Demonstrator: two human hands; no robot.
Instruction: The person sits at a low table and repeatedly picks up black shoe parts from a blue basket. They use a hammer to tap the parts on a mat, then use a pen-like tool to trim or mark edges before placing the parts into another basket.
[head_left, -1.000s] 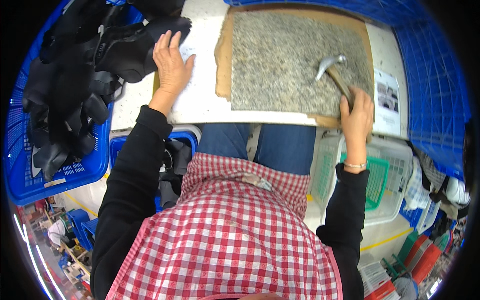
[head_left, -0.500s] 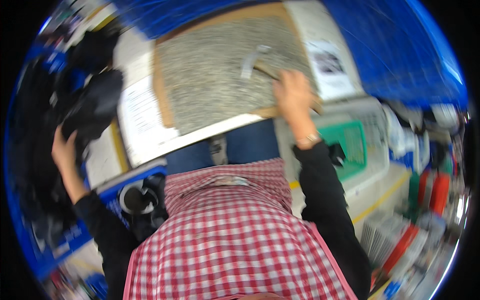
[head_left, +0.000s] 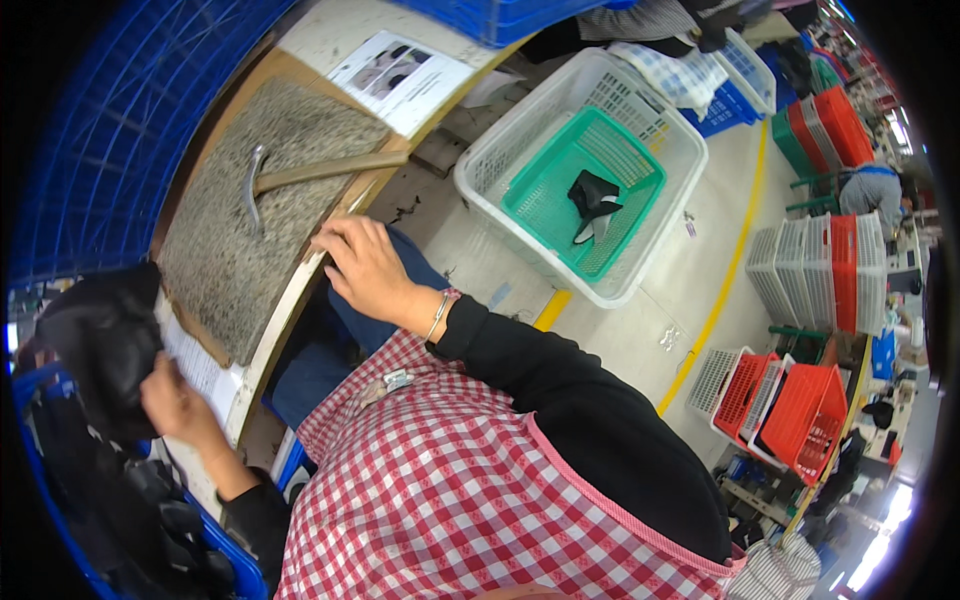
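Note:
My left hand is closed on the edge of a black leather-like piece at the left end of the workbench; motion blurs the fingers a little. Nothing is held in my right hand, which rests at the bench's front edge with loosely bent fingers and the thumb apart. Beyond it, a hammer with a wooden handle and curved metal head lies on a grey speckled pad. The handle's end reaches past the pad toward the bench edge.
On the right floor, a green basket holding a black and grey piece sits inside a white crate. More black pieces fill a blue bin at lower left. Printed sheets lie beside the pad. Stacked crates stand farther right.
My view has swung to the right. My right hand has left the hammer handle and moved to the bench edge. My left hand now has a black piece raised beside the pad.

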